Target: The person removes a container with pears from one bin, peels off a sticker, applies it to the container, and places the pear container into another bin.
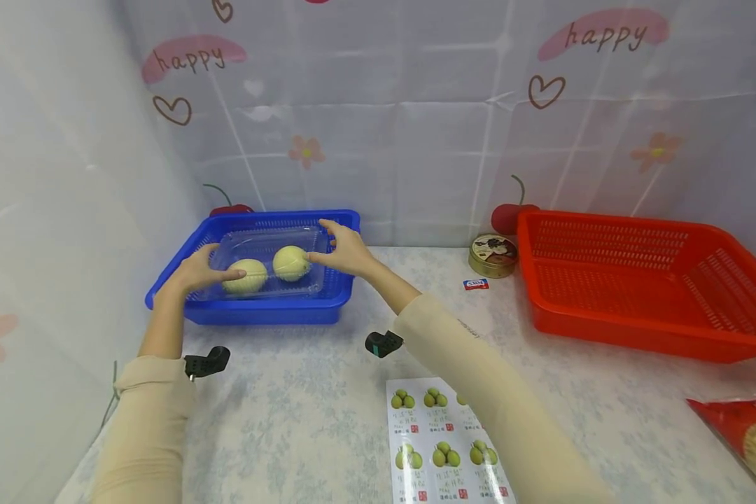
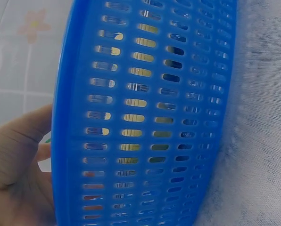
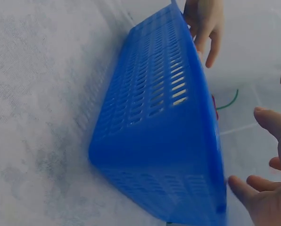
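Inside the blue plastic basket (image 1: 264, 312) lies a clear plastic container (image 1: 261, 241) with two pale yellow round fruits (image 1: 291, 263) in it. My left hand (image 1: 197, 271) is at the container's left end, its thumb extended over the left fruit (image 1: 247, 276); whether it touches the fruit is unclear. Over the basket's right side my right hand (image 1: 348, 250) is spread, thumb toward the right fruit and fingers toward the back. The right wrist view shows this hand (image 3: 268, 174) with thumb and fingers apart. Basket slots partly hide the fruits in the left wrist view.
A red basket (image 1: 605, 287) stands at the right. Between the baskets are a round tin (image 1: 493, 255) and a small red-and-blue packet (image 1: 475, 284). A sheet of pear stickers (image 1: 441, 441) lies in front, partly under my right sleeve. A red bag (image 1: 743, 427) sits at the right edge.
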The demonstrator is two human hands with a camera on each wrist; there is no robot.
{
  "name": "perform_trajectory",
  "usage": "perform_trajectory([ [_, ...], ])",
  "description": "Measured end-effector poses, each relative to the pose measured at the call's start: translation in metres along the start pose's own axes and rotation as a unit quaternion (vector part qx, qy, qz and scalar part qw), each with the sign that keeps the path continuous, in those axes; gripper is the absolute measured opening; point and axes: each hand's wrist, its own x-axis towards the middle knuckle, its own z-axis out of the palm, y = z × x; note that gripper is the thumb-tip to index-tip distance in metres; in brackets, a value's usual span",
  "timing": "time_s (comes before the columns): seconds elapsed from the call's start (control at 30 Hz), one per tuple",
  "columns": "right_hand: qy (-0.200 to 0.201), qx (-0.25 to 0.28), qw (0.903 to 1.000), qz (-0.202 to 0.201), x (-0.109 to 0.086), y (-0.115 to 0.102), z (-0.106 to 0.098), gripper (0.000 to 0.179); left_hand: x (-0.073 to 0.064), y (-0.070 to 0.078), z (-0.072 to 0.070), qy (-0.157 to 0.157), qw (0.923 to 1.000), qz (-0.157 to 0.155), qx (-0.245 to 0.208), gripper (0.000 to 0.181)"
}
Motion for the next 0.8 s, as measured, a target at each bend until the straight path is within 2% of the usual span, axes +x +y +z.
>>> perform_trajectory([
  [0.17, -0.058, -0.045, 0.9973, 0.009, 0.009, -0.014, 0.007, 0.083, 0.001, -0.001, -0.001, -0.015, 0.9999, -0.002, -0.007, 0.110],
  [0.4, -0.088, -0.061, 0.9932, 0.044, 0.018, -0.020, 0.022, 0.087, 0.004, -0.005, -0.002, -0.025, 0.9994, -0.013, -0.021, 0.112],
  [0.8, -0.066, 0.034, 0.9888, 0.129, 0.015, -0.018, 0.051, 0.093, 0.005, -0.006, 0.001, -0.035, 0.9959, -0.036, -0.075, 0.114],
])
